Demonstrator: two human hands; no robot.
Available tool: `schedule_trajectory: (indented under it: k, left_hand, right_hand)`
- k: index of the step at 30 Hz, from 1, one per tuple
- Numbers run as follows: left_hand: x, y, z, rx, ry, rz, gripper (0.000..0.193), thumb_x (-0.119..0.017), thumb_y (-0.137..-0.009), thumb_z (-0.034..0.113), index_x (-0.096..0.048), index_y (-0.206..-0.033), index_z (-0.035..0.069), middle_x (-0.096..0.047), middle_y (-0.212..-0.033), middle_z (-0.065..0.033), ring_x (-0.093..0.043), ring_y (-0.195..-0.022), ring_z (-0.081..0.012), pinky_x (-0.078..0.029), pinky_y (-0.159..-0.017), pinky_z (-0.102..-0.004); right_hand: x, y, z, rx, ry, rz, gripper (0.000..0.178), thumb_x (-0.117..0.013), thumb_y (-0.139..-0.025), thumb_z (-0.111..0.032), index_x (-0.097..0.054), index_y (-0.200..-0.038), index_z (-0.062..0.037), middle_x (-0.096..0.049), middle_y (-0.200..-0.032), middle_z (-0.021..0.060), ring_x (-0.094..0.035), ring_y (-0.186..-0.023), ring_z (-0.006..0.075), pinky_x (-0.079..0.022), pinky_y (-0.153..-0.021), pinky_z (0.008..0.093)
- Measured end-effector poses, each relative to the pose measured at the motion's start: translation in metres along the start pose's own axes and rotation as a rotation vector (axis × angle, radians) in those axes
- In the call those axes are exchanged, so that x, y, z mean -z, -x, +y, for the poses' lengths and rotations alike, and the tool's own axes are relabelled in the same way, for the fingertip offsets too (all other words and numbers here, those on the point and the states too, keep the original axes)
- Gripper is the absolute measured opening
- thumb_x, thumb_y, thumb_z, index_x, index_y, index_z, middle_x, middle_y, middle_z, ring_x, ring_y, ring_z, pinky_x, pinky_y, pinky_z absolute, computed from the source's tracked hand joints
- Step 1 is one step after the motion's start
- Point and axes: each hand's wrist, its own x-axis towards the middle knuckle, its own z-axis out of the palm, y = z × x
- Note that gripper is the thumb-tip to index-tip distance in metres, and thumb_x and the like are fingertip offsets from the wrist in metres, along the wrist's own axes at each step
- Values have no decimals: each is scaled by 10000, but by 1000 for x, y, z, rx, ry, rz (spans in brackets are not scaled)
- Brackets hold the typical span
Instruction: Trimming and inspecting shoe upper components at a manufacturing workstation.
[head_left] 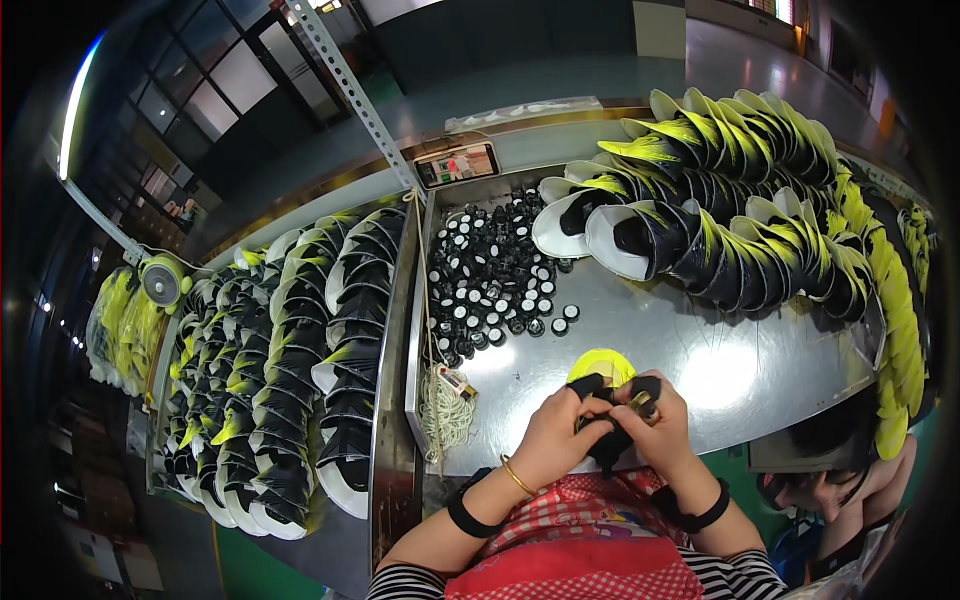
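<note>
Both my hands are closed on a black and yellow shoe upper at the near edge of the metal table, right in front of me. My left hand pinches its dark fabric with thumb and fingers. Close beside it, my right hand grips the other side, the two thumbs almost meeting. A small yellowish bit shows by the right fingers, too small to name. The upper's bright yellow end points away from me; its black part hangs toward my apron. Fingers hide much of it.
Small round black pieces with white tops lie heaped at the table's back left. Nested uppers fill the back right; more rows stand left. A cord bundle, phone and fan are nearby. Another person's arm shows lower right.
</note>
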Motion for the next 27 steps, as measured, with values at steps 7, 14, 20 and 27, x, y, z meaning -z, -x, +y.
schedule_trajectory:
  k: [7, 14, 20, 27]
  left_hand:
    - [2, 14, -23, -246, -616, 71, 447, -680, -745, 160, -524, -1154, 69, -609, -1087, -76, -536, -951, -303, -403, -859, -391]
    - [-21, -1, 15, -114, -91, 194, 423, -664, -790, 114, -505, -1174, 33, -593, -1080, -79, -554, -884, -172, -441, -768, -305]
    - [-23, -24, 9, 231, 628, 128, 112, -609, -860, 92, -570, -943, 28, -552, -677, 62, -468, -577, 3, -378, -518, -158]
    - [-33, -20, 8, 197, 563, 153, 109, -627, -858, 112, -584, -895, 19, -531, -665, 76, -432, -579, 19, -348, -512, -162]
  right_hand:
    - [23, -9, -11, -398, -359, 210, 77, -670, -796, -53, -598, -780, -29, -578, -755, -15, -530, -686, 63, -430, -626, 216]
    - [11, -14, -11, -126, -95, -48, 78, -682, -799, -81, -627, -798, -26, -581, -756, -22, -527, -682, 65, -428, -611, 229]
    - [15, -15, -5, -239, -145, 301, 78, -659, -802, -37, -605, -858, -26, -590, -736, -5, -519, -629, 60, -424, -585, 205]
    - [23, -13, 1, 356, 581, 99, 148, -696, -702, -14, -594, -805, -47, -604, -713, 69, -596, -581, 212, -467, -519, 283]
